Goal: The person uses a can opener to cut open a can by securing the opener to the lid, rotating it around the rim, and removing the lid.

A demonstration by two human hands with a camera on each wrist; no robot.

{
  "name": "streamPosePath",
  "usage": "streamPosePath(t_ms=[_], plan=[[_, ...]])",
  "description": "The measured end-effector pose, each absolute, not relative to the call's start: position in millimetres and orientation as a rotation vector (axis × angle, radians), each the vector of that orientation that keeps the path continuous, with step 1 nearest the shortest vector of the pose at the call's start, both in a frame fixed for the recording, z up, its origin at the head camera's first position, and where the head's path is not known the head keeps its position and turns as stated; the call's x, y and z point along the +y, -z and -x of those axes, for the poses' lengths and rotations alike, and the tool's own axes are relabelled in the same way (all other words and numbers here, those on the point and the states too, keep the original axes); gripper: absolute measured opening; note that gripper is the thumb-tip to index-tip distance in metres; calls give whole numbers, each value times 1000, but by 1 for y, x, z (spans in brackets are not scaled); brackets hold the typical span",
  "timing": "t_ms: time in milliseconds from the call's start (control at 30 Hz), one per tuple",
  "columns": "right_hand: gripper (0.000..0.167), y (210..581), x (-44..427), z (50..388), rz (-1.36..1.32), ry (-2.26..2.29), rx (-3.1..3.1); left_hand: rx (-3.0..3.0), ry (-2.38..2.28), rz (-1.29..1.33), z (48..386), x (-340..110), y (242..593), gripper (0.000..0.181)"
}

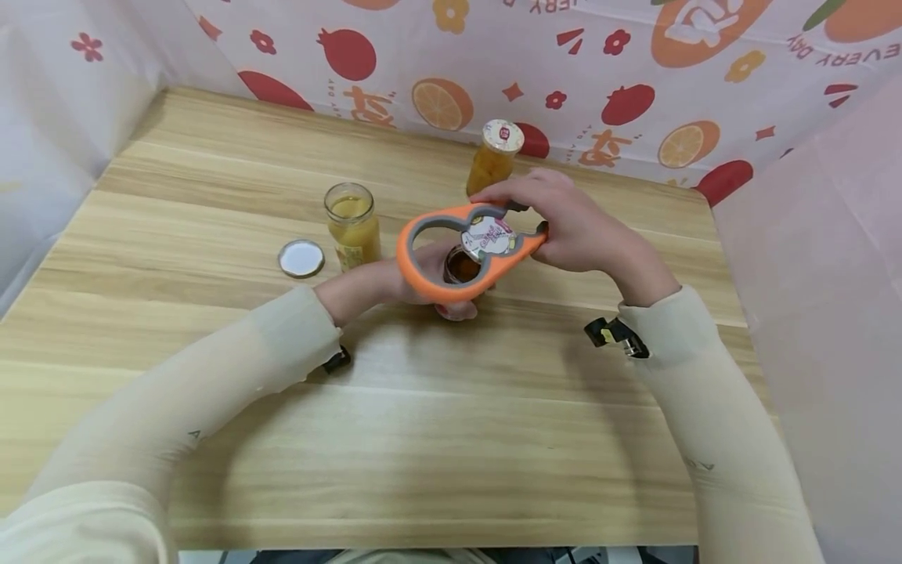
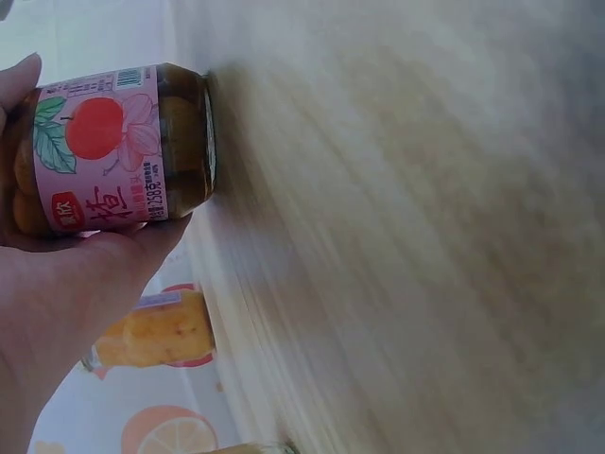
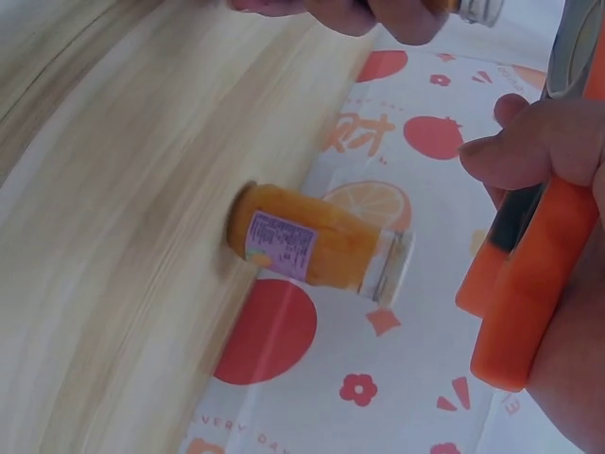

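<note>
My left hand [image 1: 384, 280] grips a jar [image 2: 99, 156] with a pink fruit label and dark contents. Its bottom is at or just above the tabletop; I cannot tell if they touch. Over the jar's bare glass mouth [image 1: 463, 266], my right hand [image 1: 574, 219] holds an orange and grey jar opener [image 1: 444, 293] by its handles. A white printed lid [image 1: 488, 235] sits within the opener's grey inner edge, off to the right of the mouth. The handles [image 3: 534, 293] show under the right fingers in the right wrist view.
An uncapped jar of yellow contents [image 1: 355, 235] stands left of the hands, with a loose lid [image 1: 301, 258] beside it. At the back, a capped jar of orange fruit [image 1: 491, 164] stands near the printed curtain [image 1: 395, 47] behind the wooden table [image 1: 437, 462].
</note>
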State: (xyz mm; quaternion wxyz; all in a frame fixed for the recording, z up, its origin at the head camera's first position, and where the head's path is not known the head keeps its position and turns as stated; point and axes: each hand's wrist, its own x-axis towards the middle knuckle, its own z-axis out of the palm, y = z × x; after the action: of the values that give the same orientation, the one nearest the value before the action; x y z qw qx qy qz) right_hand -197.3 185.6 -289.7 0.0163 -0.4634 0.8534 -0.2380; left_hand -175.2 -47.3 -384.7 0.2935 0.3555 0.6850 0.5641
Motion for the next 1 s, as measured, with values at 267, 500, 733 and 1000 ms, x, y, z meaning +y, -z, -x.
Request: streamPosePath(t_ms=[267,500,733,1000], plan=[[58,287,206,182,1414,715,2689,1793,-1678,-982,180,-49,393,79],[57,289,223,163,1429,747,2719,1923,-1601,-778,176,-46,385,54],[59,292,234,142,1422,775,2730,1969,-1612,-641,177,-42,387,42],[55,297,238,120,1490,793,2704,2003,-1678,-447,178,-35,384,44]])
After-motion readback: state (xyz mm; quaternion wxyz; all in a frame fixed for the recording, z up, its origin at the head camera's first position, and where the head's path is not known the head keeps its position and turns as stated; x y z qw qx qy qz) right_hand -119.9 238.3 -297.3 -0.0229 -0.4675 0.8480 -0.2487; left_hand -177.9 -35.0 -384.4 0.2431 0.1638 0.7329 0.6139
